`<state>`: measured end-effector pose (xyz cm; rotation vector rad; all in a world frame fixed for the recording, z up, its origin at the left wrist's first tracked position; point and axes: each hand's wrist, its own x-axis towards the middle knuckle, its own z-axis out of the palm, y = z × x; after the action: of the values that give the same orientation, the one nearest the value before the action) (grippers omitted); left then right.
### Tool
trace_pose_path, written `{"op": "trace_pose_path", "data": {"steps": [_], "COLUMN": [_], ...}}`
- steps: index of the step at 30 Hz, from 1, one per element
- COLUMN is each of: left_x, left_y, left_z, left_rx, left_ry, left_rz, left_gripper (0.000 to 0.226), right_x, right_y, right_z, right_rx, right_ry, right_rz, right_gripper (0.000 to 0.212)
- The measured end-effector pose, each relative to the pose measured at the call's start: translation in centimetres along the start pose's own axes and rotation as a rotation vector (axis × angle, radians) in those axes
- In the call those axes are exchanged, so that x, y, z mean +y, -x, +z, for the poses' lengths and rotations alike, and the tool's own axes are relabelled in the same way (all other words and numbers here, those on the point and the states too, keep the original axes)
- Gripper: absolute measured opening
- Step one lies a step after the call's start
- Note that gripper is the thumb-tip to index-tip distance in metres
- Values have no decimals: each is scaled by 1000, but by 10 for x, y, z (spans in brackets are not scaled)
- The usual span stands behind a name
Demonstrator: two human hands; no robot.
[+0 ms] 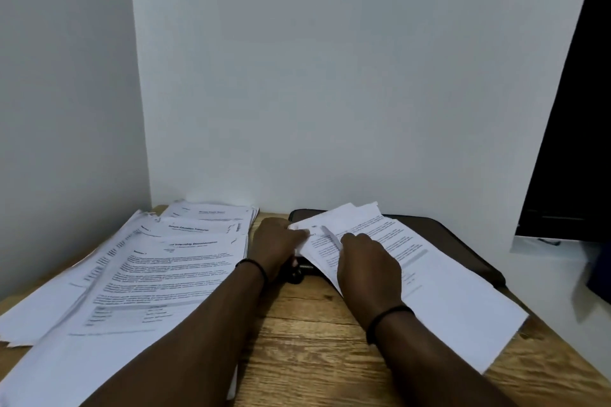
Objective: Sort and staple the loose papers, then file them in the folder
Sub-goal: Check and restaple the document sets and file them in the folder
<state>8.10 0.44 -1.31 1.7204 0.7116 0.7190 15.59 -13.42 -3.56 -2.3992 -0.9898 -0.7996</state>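
Paper stacks [158,261] lie left on the table [307,340]; right, a sheaf [429,281] rests on the folder [456,238], both hands [277,246] at its left corner.

There is only one view, from a camera on the person's head. It looks forward and a little downward, so the white wall [330,76] fills the upper and middle part of the frame, and the wooden table [307,340] lies only in the lower part. The camera is near: both forearms enter from the bottom edge, and the left hand [277,244] and right hand [367,261] sit low in the centre. The wide lens bends the dark edge at the upper right.
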Motion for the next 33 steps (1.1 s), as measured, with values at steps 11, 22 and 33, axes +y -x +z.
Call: {"op": "trace_pose_path", "data": {"steps": [11, 22, 33], "left_x": [-22, -23, -21], "left_y": [-19, -16, -16], "left_z": [-6, -11, -9], "left_rx": [163, 74, 59], "left_ry": [270, 421, 409], "left_rz": [-14, -75, -120], "left_gripper": [12, 27, 31], "right_x": [-25, -17, -14], "right_y": [-16, -14, -17], "right_z": [15, 24, 21], "right_rx": [36, 109, 30], "right_ry": [-251, -321, -290], "right_rz": [-302, -280, -140], "right_gripper": [56, 14, 24]}}
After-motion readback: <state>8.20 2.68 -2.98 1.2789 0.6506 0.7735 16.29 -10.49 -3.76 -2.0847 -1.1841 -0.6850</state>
